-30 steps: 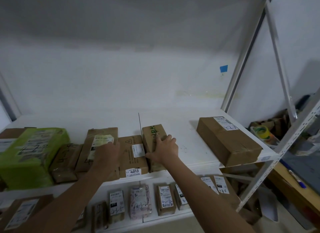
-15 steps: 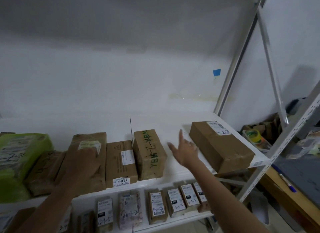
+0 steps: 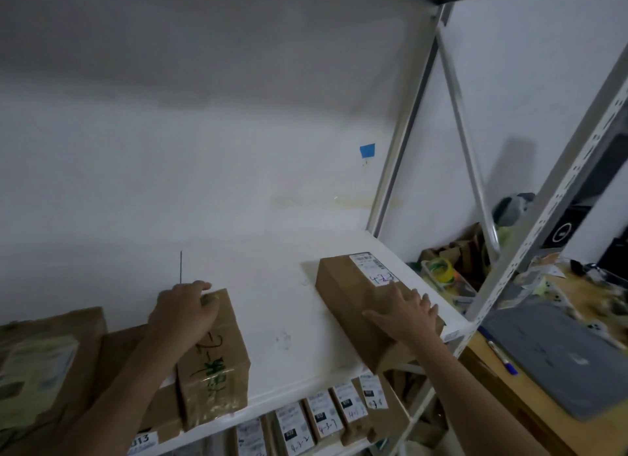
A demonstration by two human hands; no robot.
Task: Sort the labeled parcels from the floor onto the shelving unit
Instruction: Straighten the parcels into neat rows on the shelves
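Shelving [image 3: 282,296] spans the frame's middle, bearing a long box [image 3: 343,292] at right centre under the right hand [image 3: 406,314], whose straight fingers lie flat on its top, and a green-lettered parcel [image 3: 217,374] at lower left, whose far end the left hand [image 3: 183,314] grips with curled fingers.

Left hand [image 3: 185,314] sits on the far end of the green-lettered box [image 3: 217,370], fingers curled over its back edge. Right hand [image 3: 406,316] lies flat, fingers straight, on the long brown box [image 3: 343,285], just short of its white label [image 3: 373,268]. Bare white shelf [image 3: 282,306] between the hands. More brown parcels [image 3: 51,347] left of the left hand; a row of small labelled parcels [image 3: 321,418] on the shelf below both hands.
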